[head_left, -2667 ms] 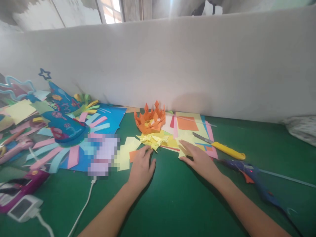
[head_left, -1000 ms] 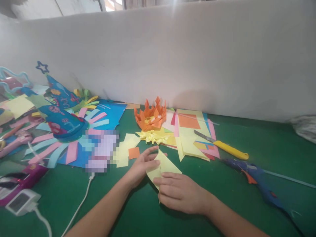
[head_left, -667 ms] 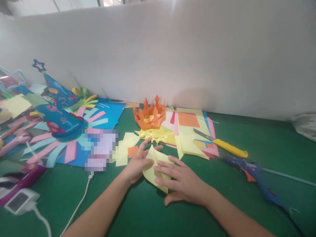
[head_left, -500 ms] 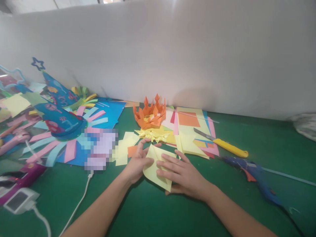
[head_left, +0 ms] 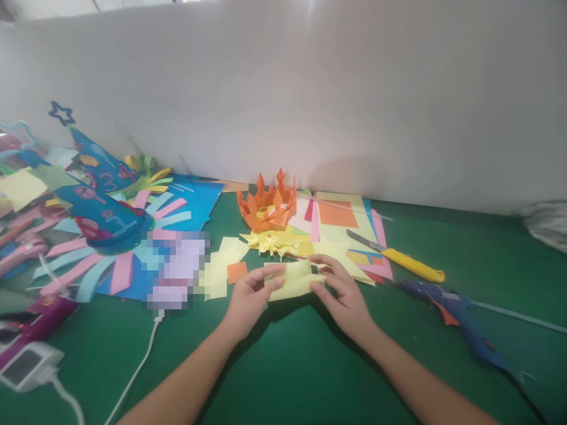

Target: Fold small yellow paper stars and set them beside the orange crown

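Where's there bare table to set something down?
Bare table: between left forearm and right forearm; right of the knife, between wall and blue strip. Crowded: left, with hats and paper strips; centre, beyond the held paper, with crown and sheets.

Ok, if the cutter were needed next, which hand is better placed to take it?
Probably the right hand: the cutter lies on that side, nearer to it. The left hand is across the paper. Both hold the paper, so the right would first need to let go.
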`<state>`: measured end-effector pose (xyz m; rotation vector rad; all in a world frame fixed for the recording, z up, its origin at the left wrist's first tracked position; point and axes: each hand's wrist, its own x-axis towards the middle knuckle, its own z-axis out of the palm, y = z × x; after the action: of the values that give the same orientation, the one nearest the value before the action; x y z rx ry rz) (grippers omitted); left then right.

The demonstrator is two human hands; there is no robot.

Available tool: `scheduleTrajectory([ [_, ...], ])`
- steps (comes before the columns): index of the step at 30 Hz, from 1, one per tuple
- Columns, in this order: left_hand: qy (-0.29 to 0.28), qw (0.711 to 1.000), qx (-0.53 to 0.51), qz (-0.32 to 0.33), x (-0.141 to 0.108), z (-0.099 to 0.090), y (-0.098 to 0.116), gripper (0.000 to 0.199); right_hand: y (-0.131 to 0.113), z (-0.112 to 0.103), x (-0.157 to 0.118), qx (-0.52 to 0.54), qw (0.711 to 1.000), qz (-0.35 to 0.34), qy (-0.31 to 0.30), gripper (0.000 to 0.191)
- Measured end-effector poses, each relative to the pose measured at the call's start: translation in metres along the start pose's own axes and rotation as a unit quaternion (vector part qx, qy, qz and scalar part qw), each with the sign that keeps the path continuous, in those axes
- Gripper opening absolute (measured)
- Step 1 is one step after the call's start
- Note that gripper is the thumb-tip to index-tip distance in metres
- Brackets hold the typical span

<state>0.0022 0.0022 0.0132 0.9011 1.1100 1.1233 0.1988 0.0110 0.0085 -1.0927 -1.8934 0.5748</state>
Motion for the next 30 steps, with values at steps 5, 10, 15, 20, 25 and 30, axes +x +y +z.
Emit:
scheduleTrajectory([
  [5,-0.062,0.985,0.094,0.128,-0.006,-0.005,0.003,0.045,-0.003,0.002,0.0,0.103,0.988,0.115,0.001,0.027],
  [10,-0.093,0.959,0.187,0.189,-0.004,-0.006,0.005,0.031,-0.008,-0.003,0.004,0.137,0.974,0.181,0.015,0.03],
  [15,-0.065,0.968,0.156,0.188,-0.001,-0.006,0.007,0.028,-0.007,-0.004,0.003,0.098,0.982,0.157,0.035,0.03],
  [20,-0.106,0.968,0.196,0.116,-0.002,-0.003,0.004,0.036,-0.006,0.003,-0.003,0.056,0.992,0.115,0.022,0.029],
  [25,-0.11,0.954,0.277,0.041,-0.007,0.006,-0.001,0.039,-0.008,0.004,-0.006,0.053,0.99,0.129,0.015,0.021],
  [30,-0.088,0.979,0.18,-0.031,-0.006,0.009,-0.003,0.031,-0.005,0.007,-0.004,0.212,0.959,0.185,0.025,0.038],
])
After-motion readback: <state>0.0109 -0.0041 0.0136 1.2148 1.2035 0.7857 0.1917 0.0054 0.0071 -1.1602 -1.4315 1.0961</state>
